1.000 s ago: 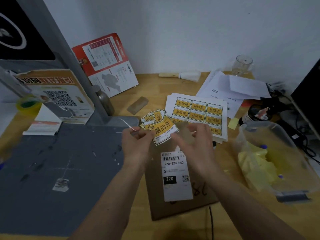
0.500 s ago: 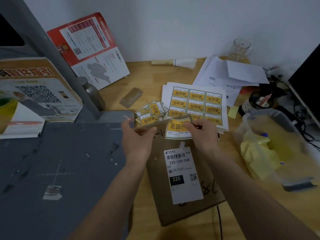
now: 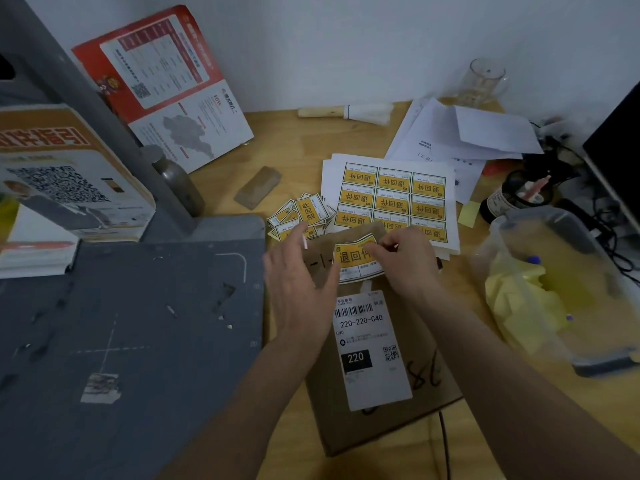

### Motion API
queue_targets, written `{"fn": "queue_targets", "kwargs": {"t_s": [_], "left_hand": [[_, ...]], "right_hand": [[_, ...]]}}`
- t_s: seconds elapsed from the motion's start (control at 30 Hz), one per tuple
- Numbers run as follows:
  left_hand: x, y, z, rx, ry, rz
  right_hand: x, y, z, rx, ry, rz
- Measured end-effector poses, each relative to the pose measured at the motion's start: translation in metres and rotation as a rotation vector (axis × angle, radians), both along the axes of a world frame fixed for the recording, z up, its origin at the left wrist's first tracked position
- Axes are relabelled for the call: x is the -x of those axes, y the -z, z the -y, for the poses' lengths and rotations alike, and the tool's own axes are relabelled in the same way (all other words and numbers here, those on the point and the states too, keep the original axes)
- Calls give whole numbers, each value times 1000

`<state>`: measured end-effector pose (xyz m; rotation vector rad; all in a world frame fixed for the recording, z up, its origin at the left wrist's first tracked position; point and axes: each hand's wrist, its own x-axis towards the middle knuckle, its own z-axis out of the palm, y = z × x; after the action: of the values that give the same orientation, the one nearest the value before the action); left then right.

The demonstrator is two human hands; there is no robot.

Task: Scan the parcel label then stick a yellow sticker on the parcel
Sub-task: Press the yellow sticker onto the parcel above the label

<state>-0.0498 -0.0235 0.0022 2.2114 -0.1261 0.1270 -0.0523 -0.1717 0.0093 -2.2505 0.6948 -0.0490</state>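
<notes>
A brown cardboard parcel (image 3: 408, 420) lies flat on the wooden desk, with a white shipping label (image 3: 369, 348) stuck on its top face. A yellow sticker (image 3: 353, 258) with black characters is bowed over the parcel's far end, just above the label. My right hand (image 3: 403, 261) pinches the sticker's right edge between thumb and fingers. My left hand (image 3: 299, 275) lies flat with spread fingers at the sticker's left edge, on the parcel's left side. A thin white strip sticks up between its fingers.
A sheet of uncut yellow stickers (image 3: 393, 195) and a pile of cut ones (image 3: 301, 213) lie just beyond the parcel. A grey scanner base (image 3: 131, 334) with its post fills the left. A clear bin with yellow papers (image 3: 540, 296) sits right, near cables and a jar.
The sticker has come down from in front of the loose pile to the parcel's far end. My left hand let go of it and flattened beside it; my right hand still holds it.
</notes>
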Motion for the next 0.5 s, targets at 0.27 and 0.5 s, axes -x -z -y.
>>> {"fn": "queue_targets", "kwargs": {"t_s": [0.27,0.5], "left_hand": [[3,8,1,-158,190,37],[7,4,-4,-240,161,-9]], "right_hand": [[3,2,-5,180,-49,17],[8,-4,-5,259,-58,-20]]}}
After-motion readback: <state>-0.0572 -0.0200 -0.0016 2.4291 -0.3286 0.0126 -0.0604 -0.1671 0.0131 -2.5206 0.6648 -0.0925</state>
